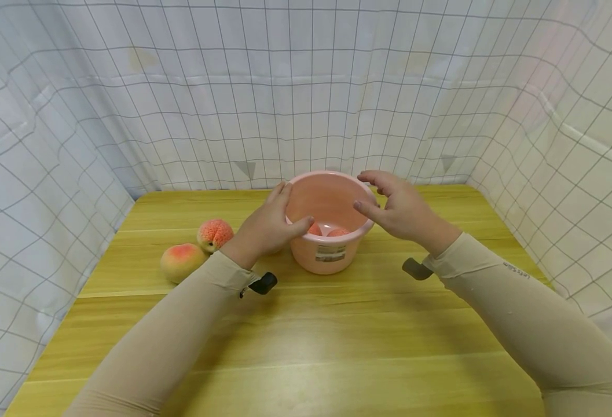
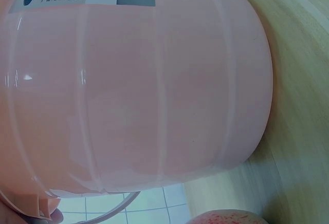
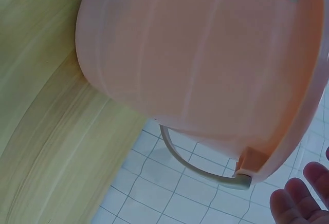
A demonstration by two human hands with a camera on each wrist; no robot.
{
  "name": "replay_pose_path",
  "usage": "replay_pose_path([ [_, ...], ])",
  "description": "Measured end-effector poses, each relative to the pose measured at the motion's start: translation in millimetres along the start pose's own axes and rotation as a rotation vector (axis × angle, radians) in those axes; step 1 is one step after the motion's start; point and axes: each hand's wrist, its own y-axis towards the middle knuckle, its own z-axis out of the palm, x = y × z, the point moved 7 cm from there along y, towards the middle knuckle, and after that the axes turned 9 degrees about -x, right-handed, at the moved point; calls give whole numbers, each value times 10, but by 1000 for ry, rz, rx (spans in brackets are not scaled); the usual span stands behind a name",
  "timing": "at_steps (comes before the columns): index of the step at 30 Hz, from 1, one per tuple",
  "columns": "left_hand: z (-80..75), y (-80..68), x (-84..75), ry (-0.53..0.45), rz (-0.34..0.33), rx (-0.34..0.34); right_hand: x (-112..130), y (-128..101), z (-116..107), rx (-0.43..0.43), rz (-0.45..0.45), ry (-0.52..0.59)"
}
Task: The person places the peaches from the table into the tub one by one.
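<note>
A pink plastic bucket [image 1: 322, 263] stands upright on the table, its label facing me. Inside lie red-pink peaches [image 1: 338, 232], partly hidden by the front wall. My left hand [image 1: 269, 226] grips the bucket's left rim, thumb over the edge and fingers along the outside. On the right side, my right hand [image 1: 402, 208] is held by the rim with fingers spread and loosely bent. In the right wrist view its fingers [image 3: 295, 201] are apart from the bucket wall. The bucket's grey handle [image 3: 190, 165] hangs down at the back.
Left of the bucket, a red peach [image 1: 215, 234] and a yellow-red mango-like fruit [image 1: 183, 262] lie together by my left forearm. The wooden table [image 1: 306, 347] meets white grid-patterned curtains [image 1: 306, 98] at the back and sides.
</note>
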Motion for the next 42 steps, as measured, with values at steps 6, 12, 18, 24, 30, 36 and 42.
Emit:
replay_pose_path([
  [6, 2, -7, -24, -1, 6, 0, -21, -5, 24, 13, -19, -12],
  [12, 4, -3, -25, -2, -2, -5, -78, -27, 73, 57, 11, -69],
  [18, 26, 8, -11, -5, 3, -9, -160, -69, 149, 92, 37, -118],
  [24, 50, 15, -7, 1, 9, -9, -253, -132, 238, 147, 81, -144],
  [30, 47, 4, -17, -2, 10, -9, -294, -184, 328, 216, 94, -143],
  [36, 37, 8, 11, 3, -4, -3, -292, -178, 375, 205, 101, -187],
  [42, -1, 18, 54, -4, 9, 12, -247, -145, 405, 153, 56, -165],
])
